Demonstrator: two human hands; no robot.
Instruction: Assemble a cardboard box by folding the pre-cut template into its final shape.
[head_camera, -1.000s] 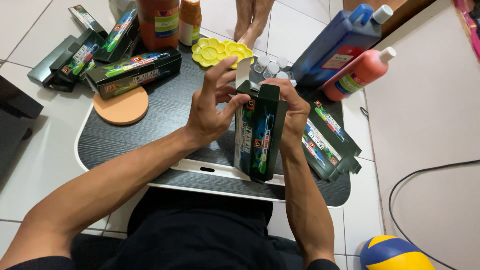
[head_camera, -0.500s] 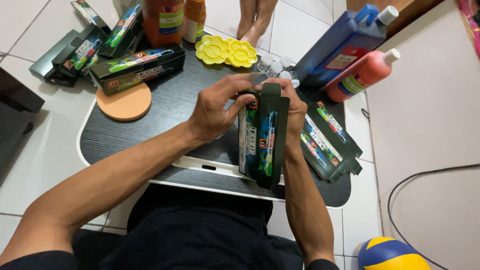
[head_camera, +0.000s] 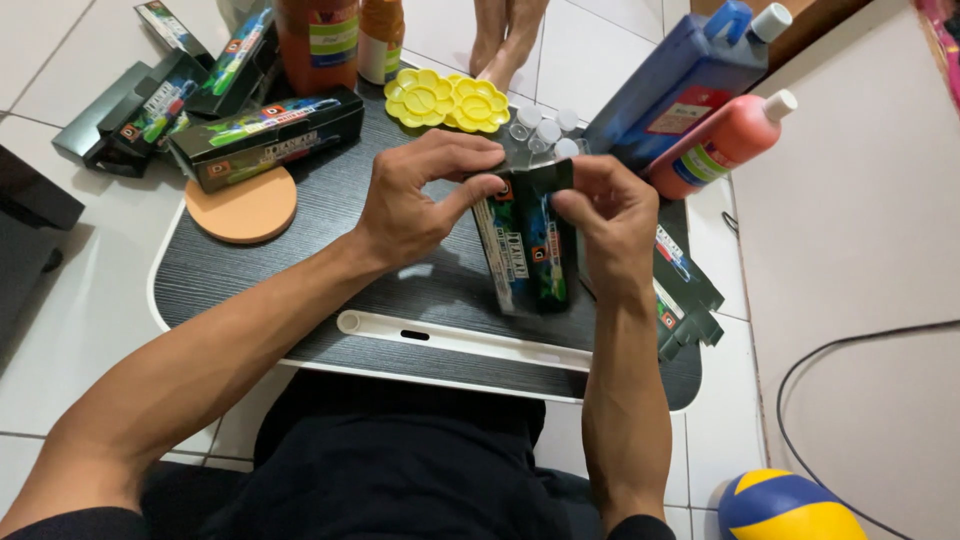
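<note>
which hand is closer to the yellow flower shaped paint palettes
Left. The left hand sits just below the yellow palettes, gripping the top of the dark green box. The right hand holds the box farther to their lower right.

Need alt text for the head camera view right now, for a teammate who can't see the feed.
Both hands, left hand and right hand, hold a tall dark green cardboard box upright over a black woodgrain lap table, fingers at its top end. Around it lie similar dark boxes, a round orange disc, yellow flower-shaped palettes, a blue bottle and a red bottle.
</note>
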